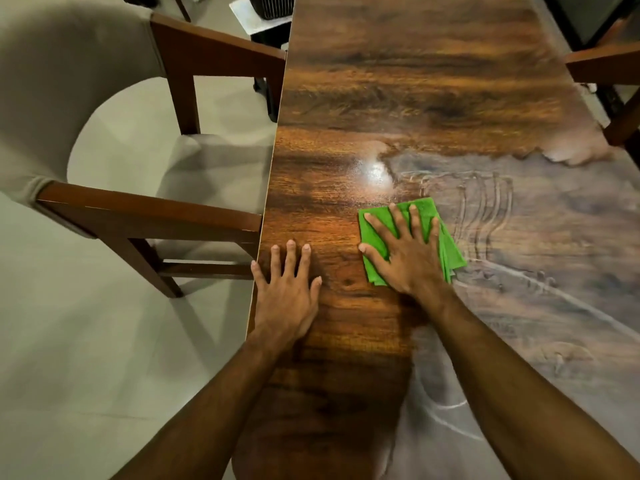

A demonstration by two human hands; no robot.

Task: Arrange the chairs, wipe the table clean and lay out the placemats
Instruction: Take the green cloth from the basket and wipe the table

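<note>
Wiping was judged underway: green cloth [424,208] pressed under flat right hand [405,258], empty left hand [289,292] spread on table [415,81] beside cloth; streaked film [485,216] beyond cloth likely called for next.

- R hand [405,252] flat on green cloth [450,251], cloth pokes out past fingertips.
- L hand [289,289] flat on table [398,81], chair [145,216] left of fingers.

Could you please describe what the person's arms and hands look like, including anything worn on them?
Both arms are bare: no sleeve shows on the left forearm or the right forearm down to the frame's lower edge. The left hand and right hand wear no gloves, and no ring, watch or bracelet can be seen. The fingernails look short and unpainted.
</note>
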